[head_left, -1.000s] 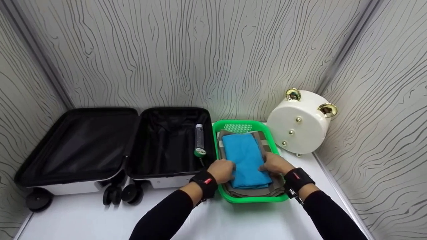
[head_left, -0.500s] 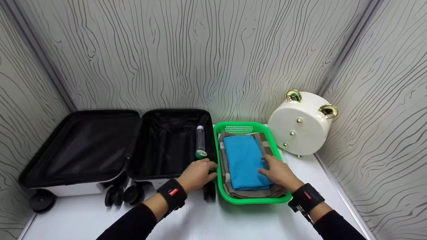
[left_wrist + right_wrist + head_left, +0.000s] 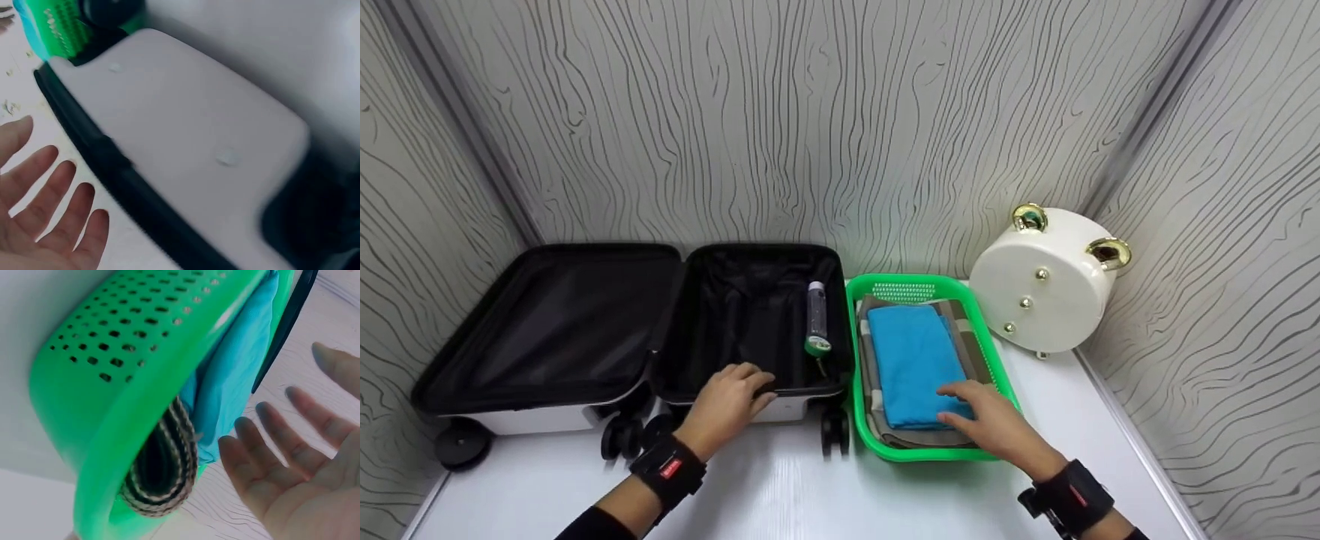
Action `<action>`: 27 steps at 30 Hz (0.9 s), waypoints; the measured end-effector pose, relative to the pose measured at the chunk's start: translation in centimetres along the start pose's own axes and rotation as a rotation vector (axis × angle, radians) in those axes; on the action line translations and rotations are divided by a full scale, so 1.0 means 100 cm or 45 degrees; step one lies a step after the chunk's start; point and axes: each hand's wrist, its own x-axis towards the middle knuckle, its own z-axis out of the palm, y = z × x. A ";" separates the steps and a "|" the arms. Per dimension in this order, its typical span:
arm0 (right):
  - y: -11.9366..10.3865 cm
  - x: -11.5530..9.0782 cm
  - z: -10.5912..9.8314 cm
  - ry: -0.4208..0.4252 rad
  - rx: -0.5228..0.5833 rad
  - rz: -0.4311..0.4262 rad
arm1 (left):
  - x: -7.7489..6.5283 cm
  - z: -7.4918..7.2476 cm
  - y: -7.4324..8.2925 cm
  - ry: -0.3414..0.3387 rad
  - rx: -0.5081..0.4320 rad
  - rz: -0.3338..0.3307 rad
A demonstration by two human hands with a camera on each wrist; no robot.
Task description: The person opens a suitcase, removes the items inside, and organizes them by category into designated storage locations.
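Note:
A folded blue cloth [image 3: 916, 364] lies on a folded brown-and-white striped cloth [image 3: 870, 375] in the green basket [image 3: 861, 439]. My right hand [image 3: 994, 420] hovers over the front right of the basket, fingers apart and holding nothing. In the right wrist view its spread fingers [image 3: 270, 461] show beside the blue cloth. My left hand [image 3: 725, 405] is at the front edge of the open suitcase [image 3: 802, 409], near its right half. The left wrist view shows its empty, loosely spread fingers [image 3: 42, 169] beside the suitcase's dark rim [image 3: 93, 140].
A clear bottle [image 3: 817, 319] with a green end lies inside the suitcase's right half. Behind the basket on the right, a white round bag [image 3: 1039, 289] with gold studs and ear-like rings leans by the wall. Black wheels [image 3: 463, 444] stick out at the suitcase's front.
My left hand has let go of the cloth and moved left to the suitcase's front edge. The right hand has released its grip and drawn back slightly. The blue cloth stays in the basket.

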 end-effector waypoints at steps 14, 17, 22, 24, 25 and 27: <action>0.001 -0.028 0.017 -0.060 -0.254 -0.378 | -0.037 0.024 -0.014 0.385 0.061 -0.103; 0.002 -0.029 0.019 -0.038 -0.273 -0.400 | -0.038 0.030 -0.013 0.439 0.068 -0.106; 0.002 -0.027 0.017 -0.095 -0.288 -0.404 | -0.035 0.029 -0.012 0.436 0.065 -0.133; 0.002 -0.026 0.016 -0.126 -0.308 -0.413 | -0.033 0.028 -0.012 0.433 0.065 -0.138; 0.001 -0.025 0.016 -0.137 -0.320 -0.422 | -0.033 0.028 -0.011 0.434 0.064 -0.139; 0.000 -0.024 0.016 -0.153 -0.337 -0.441 | -0.034 0.027 -0.011 0.436 0.066 -0.138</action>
